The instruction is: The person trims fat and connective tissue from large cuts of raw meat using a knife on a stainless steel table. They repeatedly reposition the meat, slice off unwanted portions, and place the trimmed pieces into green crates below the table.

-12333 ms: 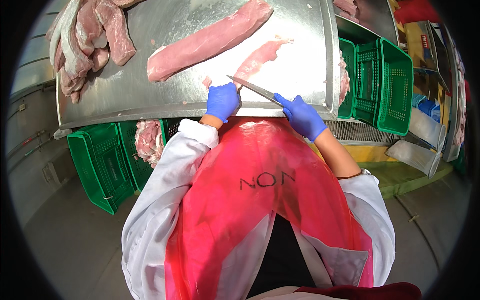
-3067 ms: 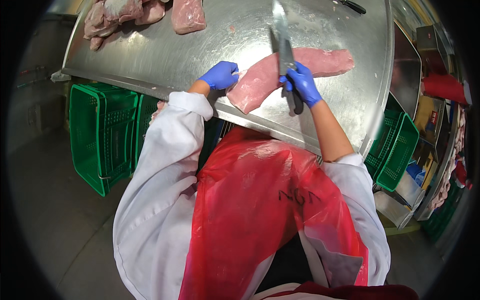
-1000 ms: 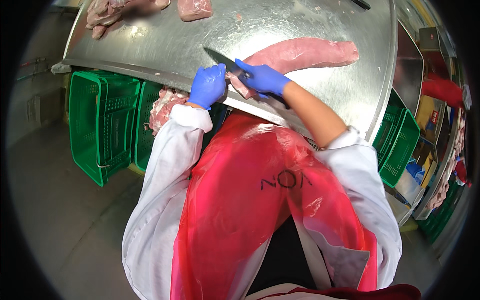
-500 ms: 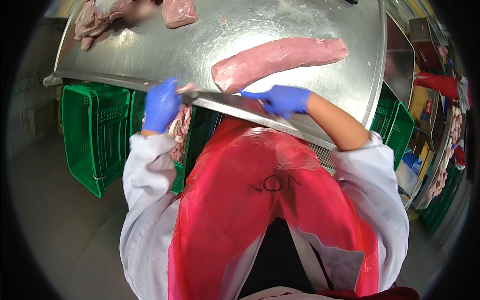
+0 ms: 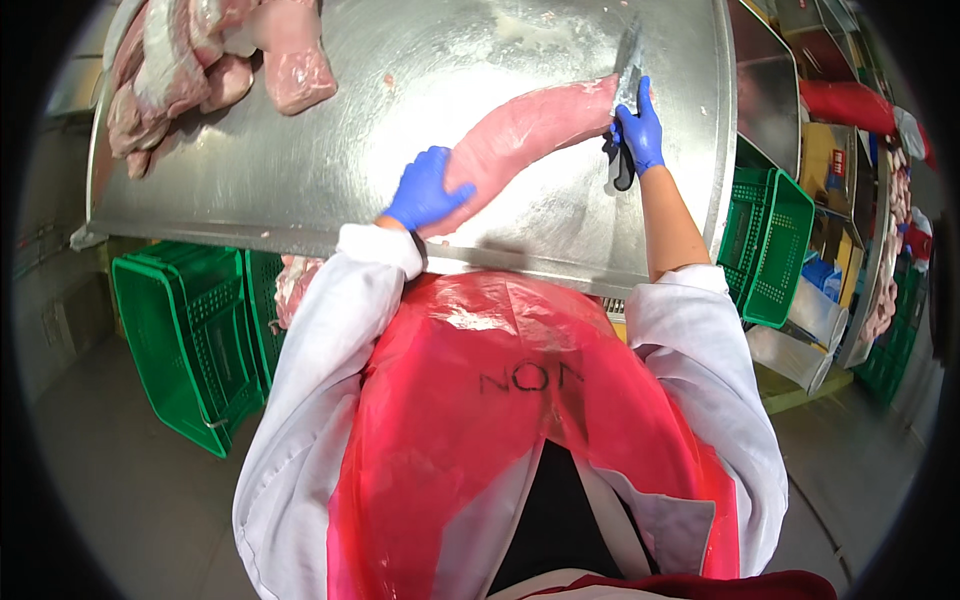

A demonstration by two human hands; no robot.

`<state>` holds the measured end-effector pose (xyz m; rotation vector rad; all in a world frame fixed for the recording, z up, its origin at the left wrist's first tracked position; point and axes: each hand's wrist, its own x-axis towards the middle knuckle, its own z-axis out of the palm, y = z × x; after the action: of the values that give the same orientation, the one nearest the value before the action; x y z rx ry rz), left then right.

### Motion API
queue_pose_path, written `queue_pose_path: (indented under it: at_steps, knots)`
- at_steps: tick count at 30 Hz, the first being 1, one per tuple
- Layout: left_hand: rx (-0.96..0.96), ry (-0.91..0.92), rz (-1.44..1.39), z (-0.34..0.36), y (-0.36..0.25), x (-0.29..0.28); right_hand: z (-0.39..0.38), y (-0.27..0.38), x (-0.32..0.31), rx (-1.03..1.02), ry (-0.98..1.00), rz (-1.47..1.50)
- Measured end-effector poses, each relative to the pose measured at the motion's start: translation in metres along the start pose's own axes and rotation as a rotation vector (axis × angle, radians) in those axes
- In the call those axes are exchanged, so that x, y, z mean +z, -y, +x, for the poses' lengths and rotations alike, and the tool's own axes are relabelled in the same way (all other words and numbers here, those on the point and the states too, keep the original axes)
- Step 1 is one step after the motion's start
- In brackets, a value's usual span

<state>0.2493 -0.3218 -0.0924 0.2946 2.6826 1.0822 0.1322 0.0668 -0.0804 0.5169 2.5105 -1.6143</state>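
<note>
A long pink pork loin (image 5: 530,135) lies diagonally across the steel table (image 5: 400,60). My left hand (image 5: 428,188), in a blue glove, grips the loin's near left end, fingers over its top. My right hand (image 5: 640,130), also gloved, is closed on a black-handled knife (image 5: 628,60) at the loin's far right end; the blade points away from me, across or against that end. A pile of raw meat pieces (image 5: 175,70) lies at the table's upper left, and a small scrap (image 5: 388,80) lies to the right of it.
Green crates (image 5: 180,330) stand below the table's near left edge, one holding meat trimmings (image 5: 292,290). More green crates (image 5: 770,240) are at the right, beside steel racks, cardboard and a blue item (image 5: 822,275). Red and white clothing of other people (image 5: 850,105) shows at the far right.
My left hand has moved right from the near edge onto the loin. My right hand has gone up and right to the loin's far end with the knife, its blade now pointing away.
</note>
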Motion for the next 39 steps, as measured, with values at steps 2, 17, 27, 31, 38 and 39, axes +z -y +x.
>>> queue_pose_path:
  at_steps: [2,17,27,31,38,39]
  knots:
    - [0.140,0.127,-0.073,-0.008,-0.029,0.029,0.027,-0.011,-0.012,-0.050,-0.026,-0.192]
    - [0.181,0.255,-0.203,-0.004,-0.028,0.023,0.026,0.117,-0.044,-0.025,0.474,-0.810]
    - [-0.047,0.110,-0.333,-0.002,-0.032,-0.019,-0.025,0.109,-0.043,0.200,0.451,-0.556]
    - [-0.057,0.014,-0.347,0.003,-0.017,-0.031,-0.076,0.093,-0.069,0.221,0.486,-0.403]
    - [0.073,-0.078,-0.377,0.070,-0.027,-0.012,-0.102,0.088,-0.029,0.124,0.325,-0.496]
    - [0.033,-0.091,-0.411,0.082,-0.027,-0.009,-0.119,0.080,-0.031,0.095,0.322,-0.502]
